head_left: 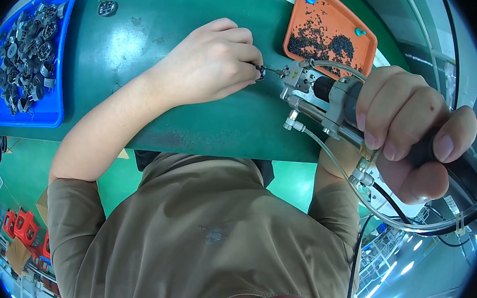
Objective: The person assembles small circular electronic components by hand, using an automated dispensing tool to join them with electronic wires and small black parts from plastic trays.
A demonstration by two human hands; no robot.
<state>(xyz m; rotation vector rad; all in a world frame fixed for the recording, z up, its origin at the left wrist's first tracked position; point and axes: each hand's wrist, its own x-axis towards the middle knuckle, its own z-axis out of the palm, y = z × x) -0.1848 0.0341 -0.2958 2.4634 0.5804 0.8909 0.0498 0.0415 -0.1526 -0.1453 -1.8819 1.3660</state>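
My left hand (215, 61) rests over the green table with its fingers closed on a small dark part (260, 72), mostly hidden by the fingertips. My right hand (410, 124) is wrapped round the dark grip of a power screwdriver (333, 105) with a metal head and clear air hoses. The tool lies nearly level, and its thin bit (273, 70) points left at the small part. Whether the tip touches it I cannot tell. Just beyond the tool head is an orange tray (346, 20) strewn with tiny black pieces that look like screws.
A blue tray (29, 119) at the far left is heaped with round dark parts. One similar part (107, 8) lies alone on the green table (177, 13) at the back. A clear hose (384, 222) loops below my right hand. Red stools (25, 226) stand on the floor.
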